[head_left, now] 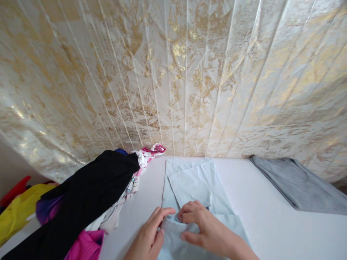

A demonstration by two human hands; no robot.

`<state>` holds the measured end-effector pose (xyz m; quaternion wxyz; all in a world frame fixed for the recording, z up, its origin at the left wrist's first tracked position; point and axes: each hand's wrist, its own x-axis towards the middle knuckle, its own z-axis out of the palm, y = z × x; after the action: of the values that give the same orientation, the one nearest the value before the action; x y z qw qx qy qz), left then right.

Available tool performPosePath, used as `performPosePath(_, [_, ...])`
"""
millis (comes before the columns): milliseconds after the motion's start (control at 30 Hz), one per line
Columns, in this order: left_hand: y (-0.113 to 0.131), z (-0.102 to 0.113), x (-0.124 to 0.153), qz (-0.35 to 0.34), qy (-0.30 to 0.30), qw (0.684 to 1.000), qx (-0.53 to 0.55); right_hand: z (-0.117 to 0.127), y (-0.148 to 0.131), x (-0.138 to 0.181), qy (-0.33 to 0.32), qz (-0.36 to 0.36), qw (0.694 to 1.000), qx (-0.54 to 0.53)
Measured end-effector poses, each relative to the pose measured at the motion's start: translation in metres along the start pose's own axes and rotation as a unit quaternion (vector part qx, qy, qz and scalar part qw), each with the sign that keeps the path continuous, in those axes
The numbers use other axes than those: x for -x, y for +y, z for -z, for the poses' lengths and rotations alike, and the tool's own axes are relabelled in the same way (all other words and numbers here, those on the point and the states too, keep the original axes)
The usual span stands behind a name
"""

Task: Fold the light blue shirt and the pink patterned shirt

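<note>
A light blue garment (195,180) lies partly folded on the white table in front of me, its near end running out of the frame. My left hand (149,234) pinches its left side, with the cloth between thumb and fingers. From the right, my right hand (204,227) grips the same cloth close by, fingers curled into a raised fold and thumb on the near side. The fingertips of that hand are partly hidden in the fabric. A dark slit shows in the layers just beyond both hands.
To the left is a heap of clothes: a black garment (105,180), a white and pink one (149,156), a magenta one (88,245) and a yellow one (24,207). A folded grey garment (300,186) rests at the right. Behind the white table (273,231) hangs a gold-patterned curtain (179,79).
</note>
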<state>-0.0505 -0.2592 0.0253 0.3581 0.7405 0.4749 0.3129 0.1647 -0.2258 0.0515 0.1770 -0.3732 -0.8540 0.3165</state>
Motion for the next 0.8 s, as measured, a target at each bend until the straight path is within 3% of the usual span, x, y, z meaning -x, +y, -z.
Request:
performPosePath(100, [0.009, 0.008, -0.002, -0.057, -0.016, 0.994, -0.094, -0.001, -0.001, 0.000, 0.004, -0.012, 1.000, -0.013])
performPosePath(233, [0.016, 0.017, -0.006, -0.052, -0.016, 0.980, -0.192, -0.004, -0.004, -0.001, 0.011, -0.006, 1.000, -0.006])
performPosePath(433, [0.026, 0.023, -0.007, -0.056, -0.031, 0.977, -0.205, -0.004, 0.000, -0.003, -0.005, -0.021, 0.999, 0.043])
performPosePath(633, [0.029, 0.027, -0.017, 0.007, -0.051, 0.992, -0.114, 0.013, -0.008, 0.002, -0.010, -0.030, 0.999, 0.010])
performPosePath(800, [0.017, 0.022, -0.030, 0.099, -0.061, 0.988, -0.106, -0.002, -0.012, -0.007, 0.030, -0.141, 0.986, 0.089])
